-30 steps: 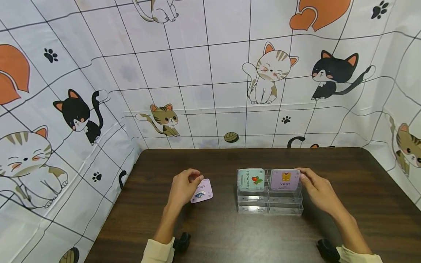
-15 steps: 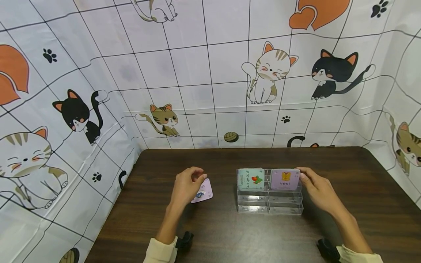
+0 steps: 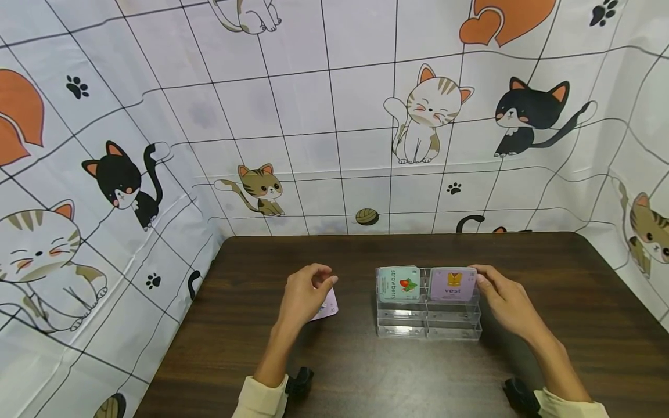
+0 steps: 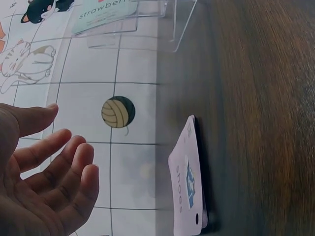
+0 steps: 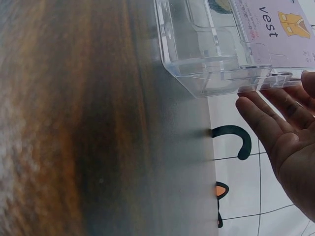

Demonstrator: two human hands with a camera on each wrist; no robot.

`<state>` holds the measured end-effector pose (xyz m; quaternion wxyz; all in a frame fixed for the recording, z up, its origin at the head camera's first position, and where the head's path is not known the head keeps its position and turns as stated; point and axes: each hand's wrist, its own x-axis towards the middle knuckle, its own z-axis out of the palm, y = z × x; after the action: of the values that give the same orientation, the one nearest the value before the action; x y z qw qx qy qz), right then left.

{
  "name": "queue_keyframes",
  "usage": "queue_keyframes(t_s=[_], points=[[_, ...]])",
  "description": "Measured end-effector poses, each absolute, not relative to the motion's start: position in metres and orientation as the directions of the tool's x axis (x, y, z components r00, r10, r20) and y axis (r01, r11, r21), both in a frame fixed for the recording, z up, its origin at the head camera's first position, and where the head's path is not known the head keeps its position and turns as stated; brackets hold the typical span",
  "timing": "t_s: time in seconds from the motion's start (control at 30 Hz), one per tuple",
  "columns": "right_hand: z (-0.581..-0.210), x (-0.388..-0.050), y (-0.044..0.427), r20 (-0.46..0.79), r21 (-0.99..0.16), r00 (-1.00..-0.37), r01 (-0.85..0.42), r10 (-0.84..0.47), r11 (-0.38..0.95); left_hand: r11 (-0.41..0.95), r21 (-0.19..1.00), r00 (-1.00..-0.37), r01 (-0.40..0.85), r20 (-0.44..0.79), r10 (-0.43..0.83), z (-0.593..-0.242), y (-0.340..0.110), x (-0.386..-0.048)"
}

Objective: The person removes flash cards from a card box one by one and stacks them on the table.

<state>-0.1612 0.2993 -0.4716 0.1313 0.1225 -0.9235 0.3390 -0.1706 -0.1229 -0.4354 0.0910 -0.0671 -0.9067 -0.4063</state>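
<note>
A stack of purple flash cards lies on the table, its top "shoes" card (image 4: 187, 182) partly hidden in the head view by my left hand (image 3: 307, 295). That hand hovers above the cards with loosely bent fingers and nothing between them. A clear tiered card holder (image 3: 428, 334) stands right of centre. Its top row carries a green "strawberry" card (image 3: 399, 284) on the left and a purple "vest" card (image 3: 452, 284) on the right. My right hand (image 3: 508, 301) grips the holder's upper right edge, thumb in front and fingers behind, beside the "vest" card.
The lower tiers of the holder show no cards. A dark wooden table (image 3: 345, 371) extends around everything. Behind it and at both sides hangs a white cat-print sheet (image 3: 324, 116). A black band (image 3: 299, 383) circles the left wrist.
My left hand has drifted slightly right over the "shoes" card, covering more of it. The right hand and the card holder have stayed put.
</note>
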Motion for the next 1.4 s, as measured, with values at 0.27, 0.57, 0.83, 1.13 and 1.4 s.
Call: queue_keyframes(t_s=[0.27, 0.57, 0.83, 1.13, 1.4], points=[[-0.472, -0.161, 0.299, 0.332, -0.599, -0.933, -0.320, -0.137, 0.734, 0.662, 0.724, -0.975, 0.194, 0.215, 0.050, -0.435, -0.116, -0.172], [-0.471, -0.160, 0.299, 0.327, -0.596, -0.936, -0.314, -0.134, 0.739, 0.672, 0.712, -0.973, 0.204, 0.221, 0.061, -0.434, -0.111, -0.170], [-0.471, -0.160, 0.299, 0.301, -0.600, -0.944, -0.295, -0.131, 0.744, 0.673, 0.708, -0.972, 0.214, 0.225, 0.072, -0.434, -0.106, -0.171], [-0.469, -0.161, 0.298, 0.306, -0.600, -0.943, -0.298, -0.131, 0.742, 0.666, 0.714, -0.972, 0.216, 0.219, 0.080, -0.433, -0.099, -0.172], [-0.469, -0.160, 0.298, 0.308, -0.605, -0.942, -0.302, -0.134, 0.736, 0.658, 0.722, -0.974, 0.215, 0.211, 0.086, -0.431, -0.092, -0.172]])
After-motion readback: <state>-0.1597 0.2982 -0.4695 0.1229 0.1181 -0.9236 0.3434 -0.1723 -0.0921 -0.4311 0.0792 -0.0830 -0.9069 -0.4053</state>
